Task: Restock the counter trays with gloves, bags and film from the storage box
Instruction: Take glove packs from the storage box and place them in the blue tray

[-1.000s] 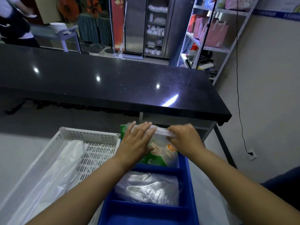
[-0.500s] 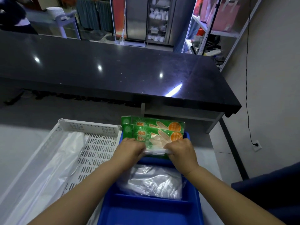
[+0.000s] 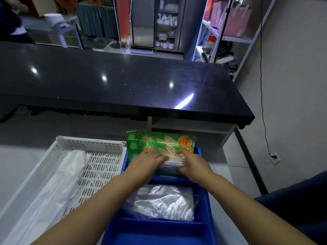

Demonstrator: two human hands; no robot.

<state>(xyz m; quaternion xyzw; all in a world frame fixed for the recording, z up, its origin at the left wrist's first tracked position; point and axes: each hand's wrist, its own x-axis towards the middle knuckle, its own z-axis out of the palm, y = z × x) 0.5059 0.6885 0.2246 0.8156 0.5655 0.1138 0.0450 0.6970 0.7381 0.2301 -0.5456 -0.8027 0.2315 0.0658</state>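
- We stand in a food-service back area, behind a long black counter (image 3: 123, 82).
- Beyond the counter we see a steel cabinet (image 3: 166, 23) of white tableware.
- Right of the counter, metal shelving (image 3: 230, 38) carries pink bags (image 3: 235, 18).

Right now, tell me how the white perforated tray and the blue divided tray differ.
The white perforated tray has slotted, see-through walls and floor; the blue divided tray is solid plastic. The white tray is one open space holding a loose white plastic bag; the blue tray is split into compartments, with green glove packets at the far end and clear plastic bags in the middle. Both hands work in the blue tray, none in the white. They sit side by side.
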